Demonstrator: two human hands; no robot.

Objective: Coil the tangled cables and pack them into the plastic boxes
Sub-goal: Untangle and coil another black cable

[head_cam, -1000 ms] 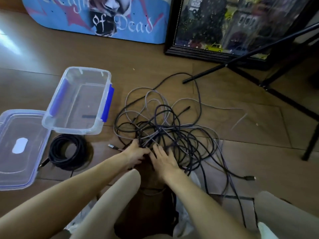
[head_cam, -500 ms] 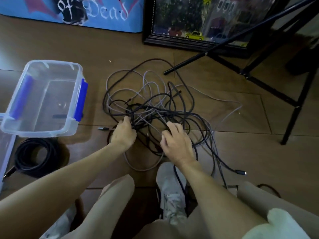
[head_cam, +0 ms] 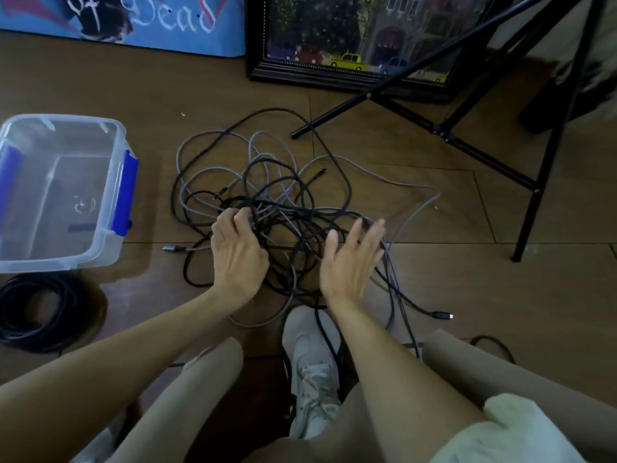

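Note:
A tangle of black and grey cables (head_cam: 283, 195) lies on the wooden floor in front of me. My left hand (head_cam: 237, 255) sits on the tangle's left side with its fingers curled round black strands. My right hand (head_cam: 350, 262) rests on the right side of the tangle, fingers straight and spread over the cables. A clear plastic box (head_cam: 110, 242) with blue latches stands empty at the left. A coiled black cable (head_cam: 40, 312) lies on the floor just in front of the box.
A black tripod stand (head_cam: 467, 135) spreads its legs at the back right. A framed picture (head_cam: 334, 75) and a blue board (head_cam: 133, 25) lean at the back. My legs and a white shoe (head_cam: 310, 372) are below the tangle.
My view has shifted forward and left, so the lid left the frame. Both hands have spread apart over the tangle, and the right hand's fingers have straightened out toward the right.

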